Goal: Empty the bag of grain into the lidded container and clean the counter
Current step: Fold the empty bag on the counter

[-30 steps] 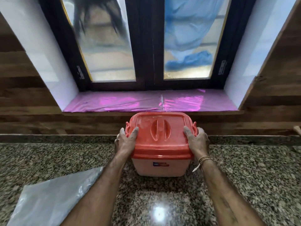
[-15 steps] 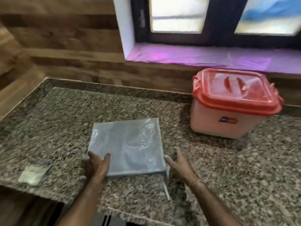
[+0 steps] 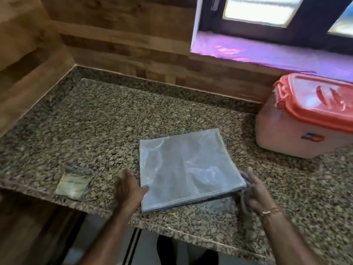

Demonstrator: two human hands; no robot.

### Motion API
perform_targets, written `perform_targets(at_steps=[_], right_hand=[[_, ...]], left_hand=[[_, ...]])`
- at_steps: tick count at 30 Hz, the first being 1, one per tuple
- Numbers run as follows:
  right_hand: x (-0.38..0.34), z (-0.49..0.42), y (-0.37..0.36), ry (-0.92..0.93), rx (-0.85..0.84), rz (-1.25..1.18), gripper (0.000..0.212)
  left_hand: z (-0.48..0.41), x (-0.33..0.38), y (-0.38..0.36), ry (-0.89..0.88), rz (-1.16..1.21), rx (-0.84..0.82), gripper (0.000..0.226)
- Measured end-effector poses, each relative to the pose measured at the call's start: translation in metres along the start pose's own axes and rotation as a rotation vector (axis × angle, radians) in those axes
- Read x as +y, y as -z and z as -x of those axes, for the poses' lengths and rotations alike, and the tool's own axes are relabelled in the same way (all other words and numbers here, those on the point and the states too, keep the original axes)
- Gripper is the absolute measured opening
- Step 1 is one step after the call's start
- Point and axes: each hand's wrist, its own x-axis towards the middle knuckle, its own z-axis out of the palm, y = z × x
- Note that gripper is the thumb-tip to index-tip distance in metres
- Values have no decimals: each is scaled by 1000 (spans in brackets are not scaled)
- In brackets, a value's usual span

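Observation:
An empty clear plastic bag (image 3: 187, 167) lies flat on the speckled granite counter (image 3: 99, 121), near its front edge. My left hand (image 3: 129, 188) holds the bag's near left corner, thumb on top. My right hand (image 3: 252, 190) pinches the near right corner, where the edge sits slightly off the stone with a shadow beneath. Both hands are motion-blurred. The pale container (image 3: 282, 136) stands at the right against the wall, its red lid (image 3: 321, 106) on and the side clips up.
A small folded greenish cloth (image 3: 74, 185) lies on the counter left of my left hand, close to the front edge. Wooden walls enclose the counter's back and left. A pink-lined window sill (image 3: 267, 54) runs above the container.
My hands left the container lid and came down to the bag as my view swung left. They now grasp its near corners, and the right near edge has risen slightly.

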Motion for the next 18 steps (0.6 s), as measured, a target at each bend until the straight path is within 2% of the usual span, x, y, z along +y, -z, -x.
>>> perform_targets(at_steps=[1,3,5,6,9,11,13,15,18], right_hand=[[4,6,-5,1,-4,-91,51],[21,15,-24,-24,47,-184,38],[38,17,-45,-67,88,-192,28],[44,17,-53,-89,111,-168,25],[48,12,-60,-108,174,-26,19],[38,4,-56,-86,218,29,26],[29,-5,-50,-6,211,-129,33],[29,-6,-52,54,192,-300,38],[54,1,-75,-12,114,-168,37]], left_hand=[[-4,6,2,-91,-69,111,103],[-22,24,8,-358,-167,216,110],[-53,45,13,-547,-289,140,103],[-66,56,17,-582,-357,67,99],[-99,81,22,-647,-492,-62,93],[-113,90,22,-670,-576,-76,93],[-120,96,23,-671,-627,-38,95],[-117,100,24,-657,-607,5,97],[-98,100,18,-585,-398,-21,88]])
